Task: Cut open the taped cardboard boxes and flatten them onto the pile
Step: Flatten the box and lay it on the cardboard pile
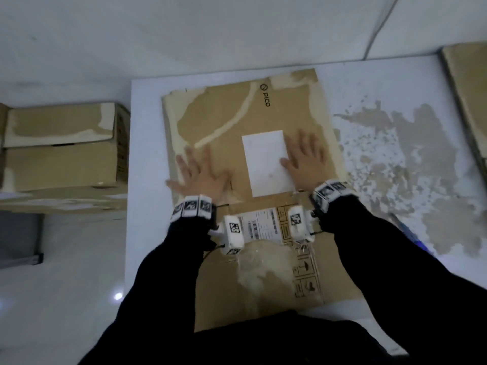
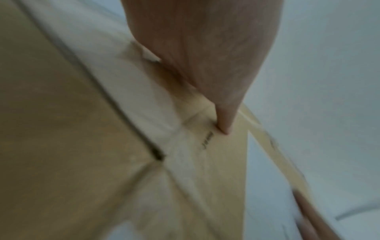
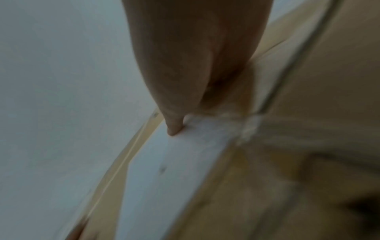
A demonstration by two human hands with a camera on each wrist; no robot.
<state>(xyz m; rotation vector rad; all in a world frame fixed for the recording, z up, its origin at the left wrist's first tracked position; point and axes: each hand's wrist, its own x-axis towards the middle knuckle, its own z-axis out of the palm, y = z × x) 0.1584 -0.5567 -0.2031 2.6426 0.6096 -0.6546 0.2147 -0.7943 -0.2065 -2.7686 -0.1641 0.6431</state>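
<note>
A flattened brown cardboard box [image 1: 224,119] with torn tape marks, a PICO mark and a white label [image 1: 266,159] lies on the white table [image 1: 382,83]. My left hand [image 1: 200,172] presses flat on its left part, fingers spread. My right hand [image 1: 305,156] presses flat beside the white label, thumb touching the label's edge. In the left wrist view my left hand [image 2: 205,56] lies on blurred cardboard [image 2: 61,129]. In the right wrist view the thumb of my right hand [image 3: 174,128] touches the white label [image 3: 164,170]. No cutter is in view.
Two brown boxes [image 1: 60,148] stand stacked at the left, below table level. Another cardboard piece [image 1: 466,96] lies at the table's right edge. The table's right part [image 1: 411,159] is scuffed brown. A cable [image 1: 379,25] runs along the pale floor behind.
</note>
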